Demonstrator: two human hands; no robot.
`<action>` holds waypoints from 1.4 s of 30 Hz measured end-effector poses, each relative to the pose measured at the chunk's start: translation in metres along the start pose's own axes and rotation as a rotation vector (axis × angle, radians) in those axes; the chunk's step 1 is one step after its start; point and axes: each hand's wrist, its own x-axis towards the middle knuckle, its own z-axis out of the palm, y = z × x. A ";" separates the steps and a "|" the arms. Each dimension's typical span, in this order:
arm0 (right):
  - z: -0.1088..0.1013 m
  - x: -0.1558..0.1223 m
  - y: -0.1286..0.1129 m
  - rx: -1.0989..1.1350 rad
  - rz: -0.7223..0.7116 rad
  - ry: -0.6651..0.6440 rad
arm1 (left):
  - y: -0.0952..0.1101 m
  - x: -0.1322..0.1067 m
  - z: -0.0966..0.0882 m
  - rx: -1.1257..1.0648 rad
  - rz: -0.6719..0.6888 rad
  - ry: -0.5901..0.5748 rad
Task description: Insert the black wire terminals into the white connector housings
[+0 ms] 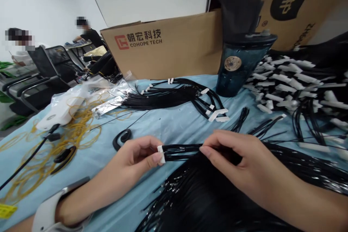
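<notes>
Between the thumb and fingers of my left hand is a white connector with several black wires running out of it to the right. My right hand pinches those same wires a short way along, its fingers closed. The wires are stretched roughly level between both hands. Below and under my right hand spreads a large bundle of loose black wires with bare shiny ends. A black earphone lies just behind my left hand.
Wired harnesses with white connectors lie behind my hands. A blue tumbler stands near a cardboard box. White connectors are heaped at right. Yellow rubber bands and a white power strip lie left. Two people sit beyond.
</notes>
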 end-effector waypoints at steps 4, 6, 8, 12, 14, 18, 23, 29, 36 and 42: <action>0.002 0.001 0.001 0.017 0.014 0.004 | -0.002 -0.001 0.000 -0.017 -0.014 0.032; 0.002 0.001 0.002 0.020 0.013 0.013 | -0.002 -0.001 0.000 -0.011 -0.024 0.056; 0.002 0.002 0.002 0.012 0.011 0.013 | 0.000 -0.001 0.001 0.008 -0.025 0.070; 0.002 0.000 0.002 0.003 -0.030 0.022 | 0.003 0.001 0.002 0.017 -0.028 0.065; 0.001 -0.001 0.001 0.007 -0.055 0.023 | 0.003 0.001 0.002 0.022 -0.031 0.069; 0.000 -0.003 -0.002 0.037 -0.086 0.001 | 0.003 0.001 0.001 0.034 -0.018 0.076; 0.000 -0.005 -0.002 0.051 -0.112 -0.034 | 0.001 0.000 0.002 0.037 -0.006 0.081; 0.002 -0.003 0.002 0.025 -0.015 -0.090 | -0.002 -0.002 0.001 0.068 0.019 0.091; 0.002 -0.002 0.001 0.002 0.081 -0.138 | -0.012 -0.004 0.001 0.112 0.086 0.089; -0.002 0.003 0.004 0.028 0.082 -0.216 | -0.009 -0.004 0.001 0.135 0.083 0.063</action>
